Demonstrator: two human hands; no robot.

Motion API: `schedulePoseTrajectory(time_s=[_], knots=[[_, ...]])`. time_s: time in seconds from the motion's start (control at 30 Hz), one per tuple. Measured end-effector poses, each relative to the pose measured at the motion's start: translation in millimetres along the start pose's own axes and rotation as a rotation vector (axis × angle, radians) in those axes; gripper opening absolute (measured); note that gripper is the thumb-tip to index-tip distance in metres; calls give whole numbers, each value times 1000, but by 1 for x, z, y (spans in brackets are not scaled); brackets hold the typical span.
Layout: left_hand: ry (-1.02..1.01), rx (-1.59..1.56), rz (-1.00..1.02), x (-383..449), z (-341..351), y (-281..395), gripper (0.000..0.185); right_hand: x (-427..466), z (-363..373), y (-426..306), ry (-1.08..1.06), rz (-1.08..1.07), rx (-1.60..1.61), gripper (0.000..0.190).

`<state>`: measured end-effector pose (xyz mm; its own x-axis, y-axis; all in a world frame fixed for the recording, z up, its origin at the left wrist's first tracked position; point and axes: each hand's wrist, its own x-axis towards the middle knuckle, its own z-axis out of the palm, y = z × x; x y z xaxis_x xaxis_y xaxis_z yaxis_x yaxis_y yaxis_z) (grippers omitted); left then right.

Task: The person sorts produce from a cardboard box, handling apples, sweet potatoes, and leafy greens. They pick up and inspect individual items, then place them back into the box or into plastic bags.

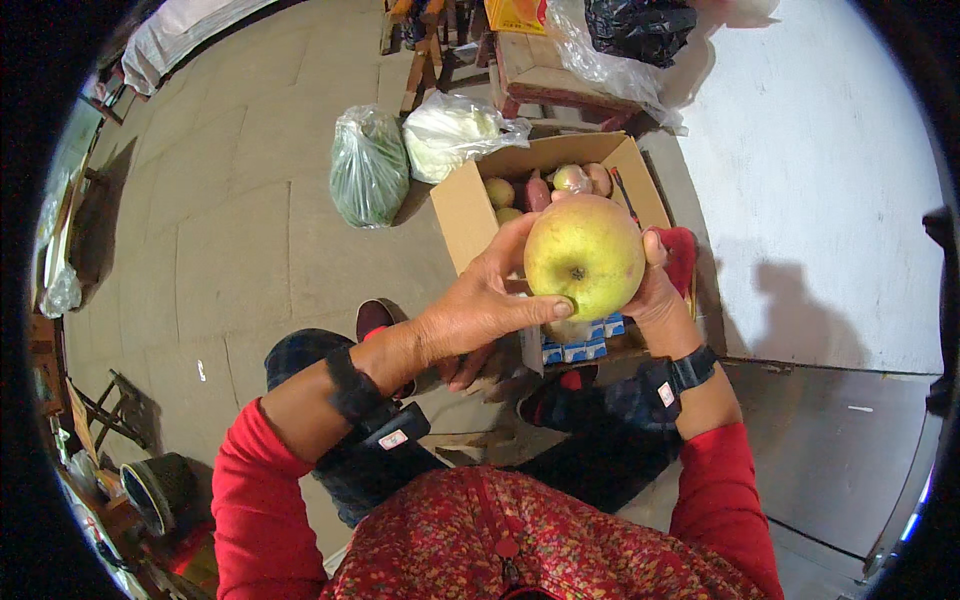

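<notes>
A large yellow-green apple (589,251) with a faint pink blush is held up in front of me, its dimpled end facing the camera. My left hand (491,289) grips it from the left, with the thumb along its lower edge. On the opposite side my right hand (664,292) supports it, and most of those fingers are hidden behind the fruit. Below the apple stands an open cardboard box (461,217). Inside lie a reddish sweet potato (537,193), another apple (572,178) in clear plastic, a yellowish round fruit (499,193) and several blue-and-white packets (585,351).
A red cloth item (679,259) hangs at the box's right side, near a thin red-and-black tool (624,191). Bags of green vegetables (369,169) and cabbage (450,135) sit on the floor beyond. Behind is a wooden stool (544,71); a white panel (810,187) rises at right.
</notes>
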<state>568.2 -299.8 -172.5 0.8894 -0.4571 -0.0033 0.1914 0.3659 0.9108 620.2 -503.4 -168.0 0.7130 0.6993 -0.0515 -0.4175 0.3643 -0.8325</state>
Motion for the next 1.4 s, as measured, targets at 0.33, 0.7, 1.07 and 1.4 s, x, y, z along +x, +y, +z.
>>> schedulePoseTrajectory(time_s=[0.33,0.7,1.07,1.4], knots=[[329,432,255,3,-3,-1,93,8,-5,9,338,88,32,69],[407,653,297,1,-2,-1,89,7,-1,6,182,60,-10,88],[355,636,307,-1,-1,-1,86,4,12,-10,116,-103,-425,100],[158,703,16,-9,0,-7,62,4,-52,-34,600,-177,-563,71]])
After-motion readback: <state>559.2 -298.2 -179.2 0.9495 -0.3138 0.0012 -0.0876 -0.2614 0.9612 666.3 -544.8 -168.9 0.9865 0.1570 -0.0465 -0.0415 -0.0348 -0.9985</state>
